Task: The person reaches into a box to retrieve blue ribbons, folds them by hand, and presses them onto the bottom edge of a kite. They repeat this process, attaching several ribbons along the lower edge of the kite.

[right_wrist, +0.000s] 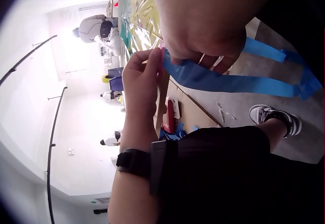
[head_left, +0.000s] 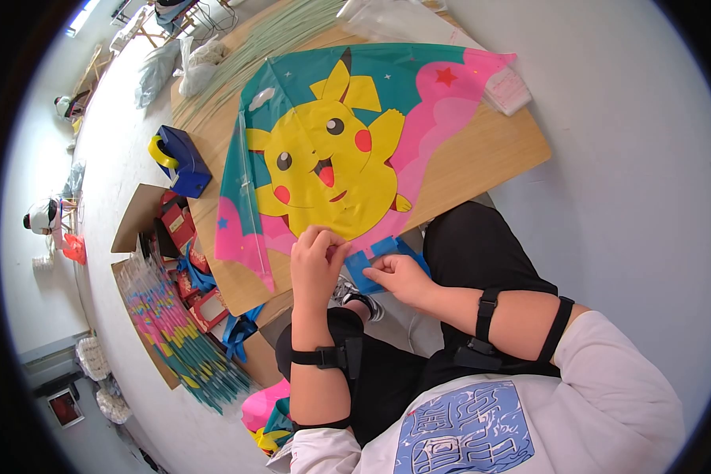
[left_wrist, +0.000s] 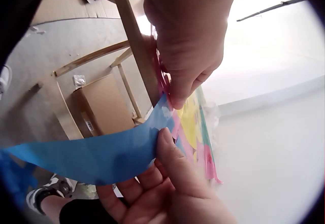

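A kite [head_left: 324, 170] with a yellow cartoon character on teal and pink lies over the table, its lower edge towards me. My left hand [head_left: 317, 265] pinches that pink edge between thumb and fingers, where one end of a blue plastic strip [left_wrist: 96, 155] meets it. Just to the right, my right hand [head_left: 403, 278] grips the same strip close to that end, thumb on top and fingers beneath. From there the strip hangs in a long loop below the table edge, as the right wrist view shows.
A blue tape dispenser [head_left: 186, 162] stands at the table's left edge. Thin green sticks [head_left: 253, 55] lie at the back. On the left are an open cardboard box [head_left: 138, 217] and many packed kites [head_left: 182, 332]. Beneath the table sits a brown box [left_wrist: 104, 105].
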{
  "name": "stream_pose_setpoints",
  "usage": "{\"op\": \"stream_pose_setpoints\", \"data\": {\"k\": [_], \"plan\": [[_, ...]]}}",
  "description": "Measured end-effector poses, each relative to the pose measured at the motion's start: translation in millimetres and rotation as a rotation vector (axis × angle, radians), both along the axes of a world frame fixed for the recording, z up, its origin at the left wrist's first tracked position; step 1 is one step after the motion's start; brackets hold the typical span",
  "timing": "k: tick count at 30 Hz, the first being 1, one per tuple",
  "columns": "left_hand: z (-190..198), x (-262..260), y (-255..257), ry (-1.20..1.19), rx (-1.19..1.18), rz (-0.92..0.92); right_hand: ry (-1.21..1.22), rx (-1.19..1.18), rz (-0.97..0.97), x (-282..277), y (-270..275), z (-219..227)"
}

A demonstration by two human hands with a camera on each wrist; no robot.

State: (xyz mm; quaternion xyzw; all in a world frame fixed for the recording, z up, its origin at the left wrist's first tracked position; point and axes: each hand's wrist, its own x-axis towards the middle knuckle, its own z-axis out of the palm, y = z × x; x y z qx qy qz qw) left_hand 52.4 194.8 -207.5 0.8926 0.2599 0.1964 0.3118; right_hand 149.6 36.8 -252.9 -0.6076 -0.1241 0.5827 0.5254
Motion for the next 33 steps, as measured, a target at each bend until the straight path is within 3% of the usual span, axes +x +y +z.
{"op": "stream_pose_setpoints", "data": {"k": [5, 12, 17, 27, 30, 32, 33], "plan": [[2.0, 1.3, -1.4, 0.001, 0.119, -0.014, 0.004, 0.035, -0.03, -2.8, -0.4, -9.2], [-0.1, -3.5, -5.2, 0.059, 0.069, -0.002, -0.002, -0.012, 0.025, -2.0, -4.2, -4.6], [1.8, 0.6, -3.0, 0.059, -0.182, 0.176, -0.013, 0.04, -0.04, -2.2, -0.4, -11.8], [-16.1, 2.6, -2.8, -0.02, -0.047, 0.17, 0.019, 0.035, -0.031, -1.9, 0.0, -11.4], [-8.1, 0.4, -5.8, 0.025, -0.222, 0.23, 0.029, 0.042, -0.039, -2.7, -1.2, -12.0], [-13.3, -8.9, -5.3, -0.155, -0.484, 0.269, 0.037, 0.055, -0.055, -2.7, -1.1, -9.2], [-7.9, -12.4, -7.8, -0.157, -0.477, 0.264, -0.016, 0.024, -0.042, -2.9, -1.5, -9.2]]}}
